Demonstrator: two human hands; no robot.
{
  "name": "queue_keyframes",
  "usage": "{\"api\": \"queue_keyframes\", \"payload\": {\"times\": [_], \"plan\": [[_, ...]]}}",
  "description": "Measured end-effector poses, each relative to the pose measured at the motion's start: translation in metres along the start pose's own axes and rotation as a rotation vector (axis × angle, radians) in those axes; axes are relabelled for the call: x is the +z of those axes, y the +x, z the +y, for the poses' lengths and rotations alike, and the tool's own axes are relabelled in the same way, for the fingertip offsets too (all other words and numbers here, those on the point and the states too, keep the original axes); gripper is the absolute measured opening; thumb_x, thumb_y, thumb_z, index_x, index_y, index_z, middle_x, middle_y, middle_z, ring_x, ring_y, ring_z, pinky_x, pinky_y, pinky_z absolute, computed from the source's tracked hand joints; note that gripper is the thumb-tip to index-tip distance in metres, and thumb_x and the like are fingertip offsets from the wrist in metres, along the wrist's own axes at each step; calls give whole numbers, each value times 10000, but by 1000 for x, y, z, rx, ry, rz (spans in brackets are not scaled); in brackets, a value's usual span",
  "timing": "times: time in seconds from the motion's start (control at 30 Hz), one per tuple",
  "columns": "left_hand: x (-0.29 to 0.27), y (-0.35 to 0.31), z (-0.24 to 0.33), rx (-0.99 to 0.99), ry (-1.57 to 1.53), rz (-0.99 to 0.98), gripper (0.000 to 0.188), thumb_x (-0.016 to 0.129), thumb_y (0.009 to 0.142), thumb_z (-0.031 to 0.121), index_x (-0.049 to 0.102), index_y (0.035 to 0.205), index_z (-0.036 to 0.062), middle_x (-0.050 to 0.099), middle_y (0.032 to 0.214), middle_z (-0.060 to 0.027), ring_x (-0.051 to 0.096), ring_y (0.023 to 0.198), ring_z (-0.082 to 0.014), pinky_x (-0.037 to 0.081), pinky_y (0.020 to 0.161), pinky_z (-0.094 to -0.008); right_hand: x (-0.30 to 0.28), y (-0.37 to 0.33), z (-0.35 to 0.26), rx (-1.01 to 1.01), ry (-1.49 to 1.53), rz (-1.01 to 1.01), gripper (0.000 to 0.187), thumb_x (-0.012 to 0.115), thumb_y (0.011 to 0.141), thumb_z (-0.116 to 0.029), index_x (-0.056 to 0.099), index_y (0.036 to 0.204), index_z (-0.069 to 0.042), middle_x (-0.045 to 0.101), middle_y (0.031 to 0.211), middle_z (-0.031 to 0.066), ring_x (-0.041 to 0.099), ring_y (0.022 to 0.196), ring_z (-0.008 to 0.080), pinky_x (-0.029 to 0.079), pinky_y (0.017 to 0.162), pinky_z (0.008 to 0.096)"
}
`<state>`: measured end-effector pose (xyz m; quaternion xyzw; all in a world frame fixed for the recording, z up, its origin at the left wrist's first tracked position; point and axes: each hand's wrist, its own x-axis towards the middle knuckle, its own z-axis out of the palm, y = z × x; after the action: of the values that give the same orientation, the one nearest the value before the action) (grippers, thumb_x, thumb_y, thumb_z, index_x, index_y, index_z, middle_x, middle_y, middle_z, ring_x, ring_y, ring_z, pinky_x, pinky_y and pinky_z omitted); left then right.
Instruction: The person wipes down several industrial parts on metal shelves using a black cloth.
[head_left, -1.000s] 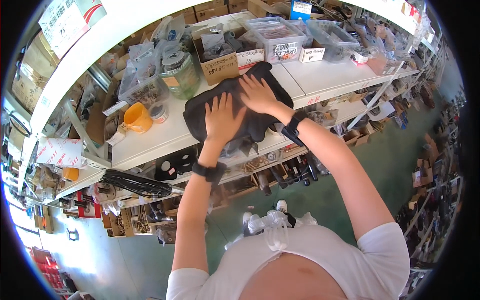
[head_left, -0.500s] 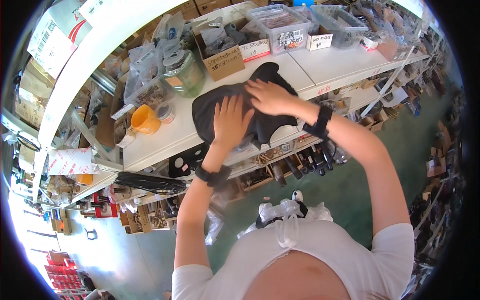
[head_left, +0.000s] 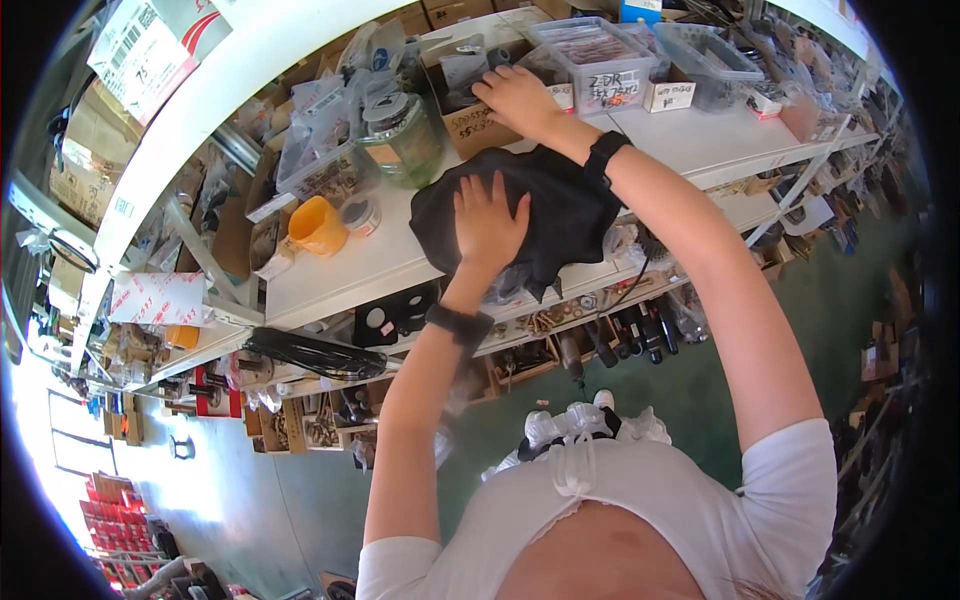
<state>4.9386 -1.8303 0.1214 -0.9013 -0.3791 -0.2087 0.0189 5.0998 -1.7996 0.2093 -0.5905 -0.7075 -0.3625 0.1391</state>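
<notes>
A piece of black cloth with an uneven edge lies spread on the white shelf, its near corners hanging over the front edge. My left hand rests flat on its left part, fingers apart. Beyond the cloth, my right hand reaches to the front right corner of an open cardboard box. Its fingers are apart and lie at the box rim, with nothing visible held in them. Bagged parts and dark pieces sit inside that box.
Left of the cloth stand a green-tinted clear jar, a small round tub and a yellow cup. Clear plastic bins line the back right. Below, a lower shelf holds black cylindrical tools and a coiled black cable bundle.
My right hand has left the cloth and moved away from me to the cardboard box. The cloth's raised far point now lies lower. My left hand stays on the cloth.
</notes>
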Motion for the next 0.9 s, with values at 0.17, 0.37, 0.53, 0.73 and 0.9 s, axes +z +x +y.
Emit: {"api": "queue_keyframes", "payload": {"times": [0.17,0.37,0.53,0.73,0.9], "plan": [[6,-1,-2,-1,24,17,570,350,847,457,382,1241,46,351,1266,-254,279,1220,-370,207,1012,-425,6,14,12,-219,-85,-86,431,646,670,-326,488,987,-82,541,878,58,500,911,225,396,768,319],[5,0,-2,11,24,49,559,358,845,452,392,1232,50,371,1252,-245,297,1210,-361,230,1001,-430,13,33,34,-320,136,-313,421,625,675,-377,502,935,-70,581,841,80,537,882,263,419,723,365],[9,4,-5,30,11,66,567,364,842,457,391,1231,46,372,1251,-244,304,1203,-366,230,999,-438,12,35,45,-353,222,-228,385,615,690,-387,480,854,-67,569,799,94,536,828,302,421,674,380],[15,39,-13,-25,28,-214,662,243,848,525,260,1318,59,237,1344,-234,177,1263,-365,147,1017,-461,0,56,64,-254,276,-209,405,651,683,-358,373,741,-70,483,654,100,511,659,313,362,555,406],[27,80,-34,-92,-88,-310,682,241,846,530,207,1334,56,150,1370,-239,117,1271,-390,125,1028,-461,-15,67,54,-249,307,-282,436,671,658,-363,352,708,-72,457,618,81,492,616,290,337,524,384]]}}
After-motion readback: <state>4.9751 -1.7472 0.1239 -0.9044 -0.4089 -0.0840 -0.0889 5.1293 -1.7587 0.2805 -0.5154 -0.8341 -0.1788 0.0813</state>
